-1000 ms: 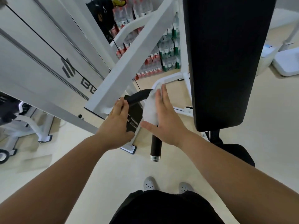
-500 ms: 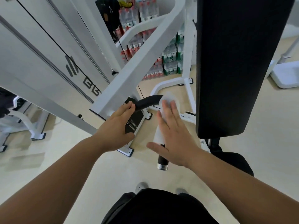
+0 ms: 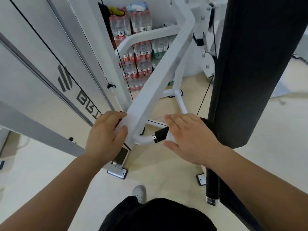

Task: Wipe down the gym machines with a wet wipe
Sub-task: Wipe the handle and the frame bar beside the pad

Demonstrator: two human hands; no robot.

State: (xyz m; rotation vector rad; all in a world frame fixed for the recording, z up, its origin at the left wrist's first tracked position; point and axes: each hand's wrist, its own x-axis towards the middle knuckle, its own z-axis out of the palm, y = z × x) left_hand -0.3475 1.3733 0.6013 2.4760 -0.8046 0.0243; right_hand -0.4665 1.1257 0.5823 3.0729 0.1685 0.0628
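Two bare hands rest on a white gym machine seen from above. The left hand [image 3: 106, 139] lies against the lower end of the slanted white arm [image 3: 160, 80] of the machine, fingers nearly straight and spread a little, thumb on the arm's near face; it holds nothing that can be made out, only presses against the metal. The right hand [image 3: 191, 139] lies palm down over the black handle grip [image 3: 161, 134] that juts sideways from the arm's lower end, fingers extended and close together, thumb spread out below the grip. A small patch of white shows under this palm, just beside the grip's chrome collar [image 3: 154, 139]; it may be the wet wipe [image 3: 170, 136], but most of it is hidden by the hand, so how it is held cannot be told.

Right of the hands hangs a tall black back pad [image 3: 253, 64], its lower edge close to the right wrist. A second black grip [image 3: 212, 185] with a chrome end hangs below the right forearm. Behind the arm, shrink-wrapped packs of water bottles [image 3: 138, 54] are stacked against the far wall. At the bottom edge of the view a grey perforated shoe [image 3: 139, 193] stands on the pale floor [image 3: 50, 172], above dark clothing
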